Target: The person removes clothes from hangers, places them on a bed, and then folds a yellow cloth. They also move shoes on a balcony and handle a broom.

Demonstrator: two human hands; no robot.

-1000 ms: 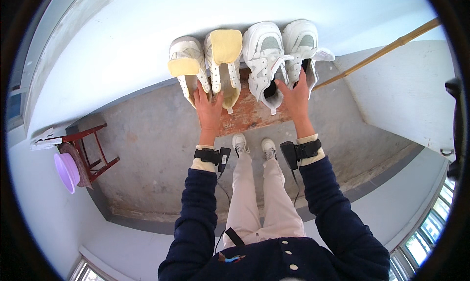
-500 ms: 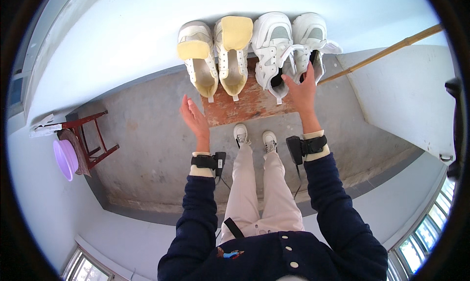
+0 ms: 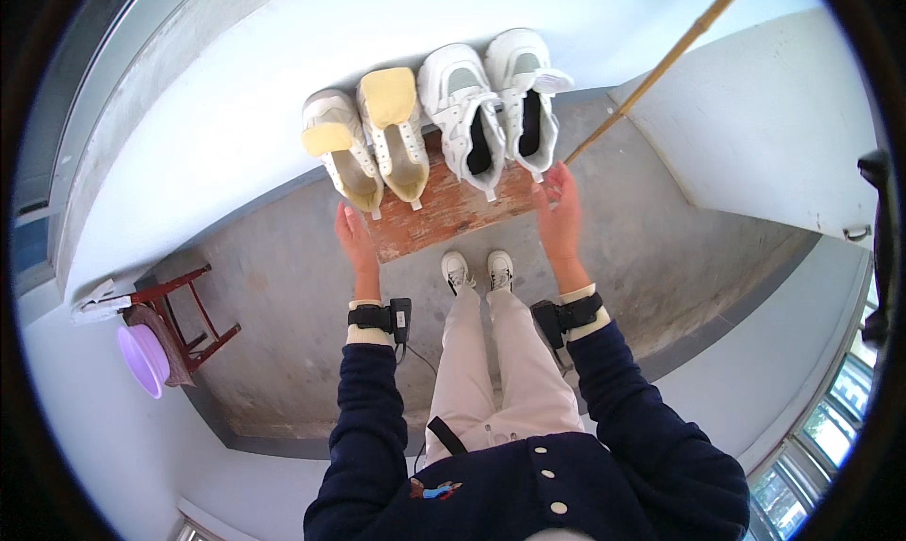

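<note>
Four shoes stand in a row on a worn red wooden board, toes against the wall. At the left are two cream sneakers, the outer one (image 3: 354,168) and the inner one (image 3: 404,154), their yellow tongues folded forward. To their right stand two chunky white sneakers, one (image 3: 457,98) beside the other (image 3: 517,69), with dark insoles showing. My right hand (image 3: 559,216) is just by the heel of the rightmost white sneaker, fingers apart; whether it touches the heel, I cannot tell. My left hand (image 3: 359,249) hangs open near the heel of the leftmost cream sneaker, holding nothing.
The red wooden board (image 3: 415,234) sits low before me. A bamboo pole (image 3: 651,79) leans at the right, beside a white panel (image 3: 755,126). A dark red stool (image 3: 193,324) and a purple basin (image 3: 143,360) are at the left.
My right hand has come out of the rightmost white sneaker's opening to its heel, and that sneaker's opening is now uncovered. The view has turned, shifting the shoes leftward.
</note>
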